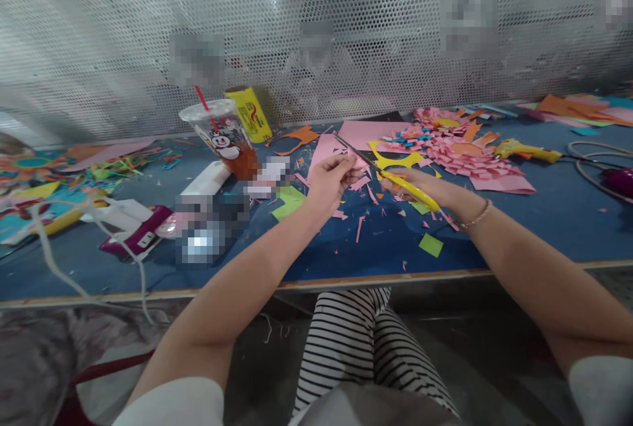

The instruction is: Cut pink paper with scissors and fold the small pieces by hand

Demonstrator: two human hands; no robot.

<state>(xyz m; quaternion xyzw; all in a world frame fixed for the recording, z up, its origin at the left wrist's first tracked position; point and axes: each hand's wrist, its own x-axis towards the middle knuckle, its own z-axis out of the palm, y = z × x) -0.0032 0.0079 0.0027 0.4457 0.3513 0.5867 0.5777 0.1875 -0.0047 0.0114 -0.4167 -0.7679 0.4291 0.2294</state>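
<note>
My left hand (332, 179) pinches a small piece of pink paper (355, 163) above the blue table. In my right hand (415, 185) is a pair of yellow-handled scissors (413, 190), fingers wrapped round the handles. Its long blades point up and to the left, close beside the pink piece; whether they touch it I cannot tell. Behind my hands lies a larger pink sheet (356, 132), next to a cut yellow paper (400, 159). Fringed pink paper flowers (465, 155) with orange and yellow centres sit to the right.
Paper scraps litter the blue table (316, 261). On the left stand a drink cup (230, 139) with a red straw, a yellow can (252, 115) and a purple power strip (138, 231) with white cables. A yellow glue gun (527, 150) lies right. A perforated metal screen (376, 30) rises behind.
</note>
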